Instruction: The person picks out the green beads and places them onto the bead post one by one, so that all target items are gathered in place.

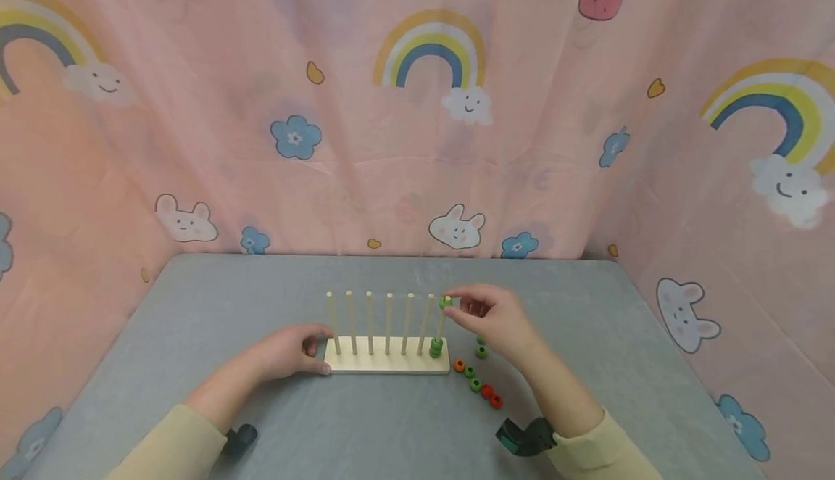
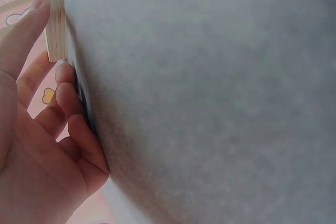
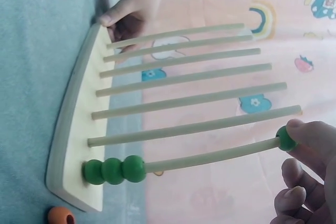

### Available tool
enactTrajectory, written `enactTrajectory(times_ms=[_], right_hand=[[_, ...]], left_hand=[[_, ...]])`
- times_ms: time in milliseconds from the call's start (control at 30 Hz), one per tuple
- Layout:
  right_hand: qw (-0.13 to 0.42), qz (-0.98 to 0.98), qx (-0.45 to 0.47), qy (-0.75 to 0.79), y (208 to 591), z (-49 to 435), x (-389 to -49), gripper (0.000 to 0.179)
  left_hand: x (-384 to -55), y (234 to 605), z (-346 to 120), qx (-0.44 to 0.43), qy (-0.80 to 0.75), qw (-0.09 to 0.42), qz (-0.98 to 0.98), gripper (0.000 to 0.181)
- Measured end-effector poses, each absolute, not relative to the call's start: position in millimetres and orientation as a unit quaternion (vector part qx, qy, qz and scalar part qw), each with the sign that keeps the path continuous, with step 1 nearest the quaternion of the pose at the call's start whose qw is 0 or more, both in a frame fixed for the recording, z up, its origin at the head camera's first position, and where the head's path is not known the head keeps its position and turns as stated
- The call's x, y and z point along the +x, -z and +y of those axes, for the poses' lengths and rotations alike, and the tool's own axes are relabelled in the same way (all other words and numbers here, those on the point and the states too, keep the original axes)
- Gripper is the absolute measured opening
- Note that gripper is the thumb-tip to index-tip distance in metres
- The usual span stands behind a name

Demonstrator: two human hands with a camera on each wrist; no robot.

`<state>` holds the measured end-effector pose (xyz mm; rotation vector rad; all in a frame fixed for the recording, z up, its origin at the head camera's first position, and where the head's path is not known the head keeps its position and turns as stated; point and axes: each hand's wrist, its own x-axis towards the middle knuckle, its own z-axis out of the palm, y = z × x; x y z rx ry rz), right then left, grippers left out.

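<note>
A pale wooden peg board (image 1: 388, 365) with several upright pegs stands on the table. My left hand (image 1: 290, 353) holds its left end, thumb at the front corner and fingers behind; the left wrist view shows the thumb and fingers about the board's end (image 2: 56, 35). Between thumb and fingertip, my right hand (image 1: 499, 320) pinches a green bead (image 3: 286, 138) at the top of the rightmost peg (image 3: 215, 156). Three green beads (image 3: 112, 171) are stacked at the foot of that same peg. The other pegs carry no beads.
To the right of the board lie loose beads on the grey table (image 1: 365, 429): an orange bead (image 1: 459, 365), several green beads (image 1: 481, 352) and two red beads (image 1: 496, 401). Some sit close under the right forearm. A pink patterned curtain (image 1: 352, 197) hangs behind the table.
</note>
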<state>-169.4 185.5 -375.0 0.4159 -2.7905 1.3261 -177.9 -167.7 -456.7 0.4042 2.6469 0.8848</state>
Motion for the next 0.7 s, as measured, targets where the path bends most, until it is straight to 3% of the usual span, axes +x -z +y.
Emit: enactTrajectory(times_ms=[700], right_hand=[[-0.075,-0.918,0.109,-0.374,429,184,-175,0.017]], left_hand=[[-177,454,-168,0.148,-0.309,0.163,0.925,0.056]])
